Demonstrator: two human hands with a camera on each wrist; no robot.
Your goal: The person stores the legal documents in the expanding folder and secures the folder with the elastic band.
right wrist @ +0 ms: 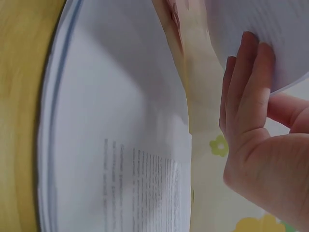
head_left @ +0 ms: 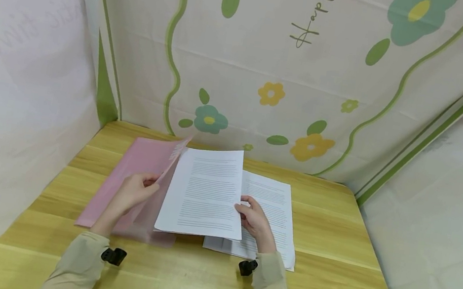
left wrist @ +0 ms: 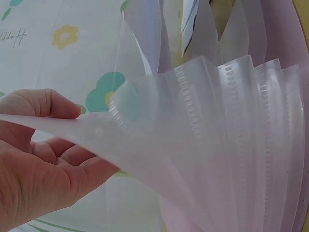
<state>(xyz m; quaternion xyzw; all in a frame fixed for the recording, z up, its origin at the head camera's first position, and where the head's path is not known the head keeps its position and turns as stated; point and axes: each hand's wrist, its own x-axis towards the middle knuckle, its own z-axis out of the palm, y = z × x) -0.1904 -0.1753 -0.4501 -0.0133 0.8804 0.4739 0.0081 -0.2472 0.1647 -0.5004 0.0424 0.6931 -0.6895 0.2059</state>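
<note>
- By the left hand [head_left: 134, 192], a raised leaf [left wrist: 104, 135] of the pink folder [head_left: 147, 152], at table left, is pinched.
- By the right hand [head_left: 257, 221], printed sheets [head_left: 210, 191] are gripped at their right edge, beside the folder.
- A stack [head_left: 285, 217] is partly hidden by sheets and right hand.
- The table [head_left: 193, 278] is backed by flowered cloth [head_left: 236, 55].

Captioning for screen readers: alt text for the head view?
A person's left hand grips a raised leaf of a pink folder while their right hand pinches the right edge of printed paper. More printed pages lie partly beneath it on a wood-grain table, with a flower-patterned cloth behind.
</note>
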